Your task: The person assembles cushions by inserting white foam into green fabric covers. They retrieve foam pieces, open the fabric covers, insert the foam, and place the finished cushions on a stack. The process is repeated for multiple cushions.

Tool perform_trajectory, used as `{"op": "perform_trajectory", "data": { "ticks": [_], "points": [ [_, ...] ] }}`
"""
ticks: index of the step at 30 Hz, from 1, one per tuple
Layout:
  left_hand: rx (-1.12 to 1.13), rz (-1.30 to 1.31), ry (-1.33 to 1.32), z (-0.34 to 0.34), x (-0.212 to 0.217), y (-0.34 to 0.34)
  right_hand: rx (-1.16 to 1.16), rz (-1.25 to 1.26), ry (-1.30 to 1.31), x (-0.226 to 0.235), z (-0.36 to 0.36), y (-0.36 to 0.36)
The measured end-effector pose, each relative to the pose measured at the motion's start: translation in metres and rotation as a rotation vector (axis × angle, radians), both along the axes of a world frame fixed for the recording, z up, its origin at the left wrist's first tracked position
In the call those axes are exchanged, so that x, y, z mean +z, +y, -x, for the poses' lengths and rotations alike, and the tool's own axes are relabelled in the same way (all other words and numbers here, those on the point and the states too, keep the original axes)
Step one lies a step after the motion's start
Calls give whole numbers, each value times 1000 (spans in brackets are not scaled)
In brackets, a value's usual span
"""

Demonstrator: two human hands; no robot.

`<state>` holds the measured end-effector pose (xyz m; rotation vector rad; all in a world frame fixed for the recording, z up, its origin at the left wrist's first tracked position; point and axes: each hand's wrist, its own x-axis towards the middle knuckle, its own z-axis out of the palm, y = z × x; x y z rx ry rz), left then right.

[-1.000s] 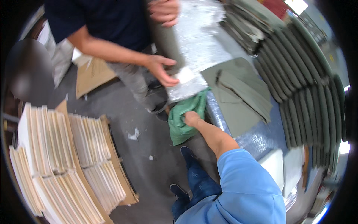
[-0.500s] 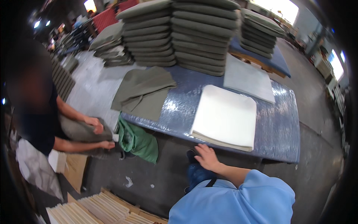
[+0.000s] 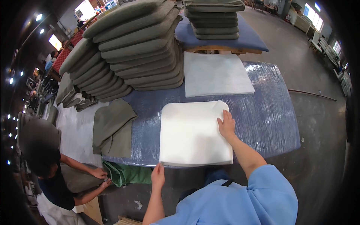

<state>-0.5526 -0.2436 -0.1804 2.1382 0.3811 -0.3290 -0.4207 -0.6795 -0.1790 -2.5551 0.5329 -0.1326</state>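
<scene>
My right hand [image 3: 226, 125] lies flat, fingers spread, on the white foam pad [image 3: 193, 133] w/ left hand [image 3: 158, 175] pinching its near edge; pad overhangs the table [image 3: 270, 112] & could slide off.

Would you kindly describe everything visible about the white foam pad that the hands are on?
The white foam pad is a plain, roughly square slab, soft-looking and unmarked. It lies flat on the plastic-wrapped blue table, its near edge at the table's front edge. The right hand rests flat on its right side; the left hand meets its near left corner.
</scene>
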Motion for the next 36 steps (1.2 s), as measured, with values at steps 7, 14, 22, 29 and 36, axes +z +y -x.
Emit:
{"op": "perform_trajectory", "data": {
  "ticks": [7,14,22,29,36],
  "points": [
    [-58,67,-252,-207,24,-111,-32,235,122,-15,-101,-38],
    [-30,-273,-168,-350,-3,-127,5,320,205,-36,-124,-24],
    [-127,-188,54,-377,-39,-135,33,427,119,-36,-128,-21],
    [501,-434,-295,-415,-29,-3,52,404,207,-30,-135,-13],
    [593,-547,-134,-433,-43,71,109,452,191,-40,-144,-20]
  ]
}}
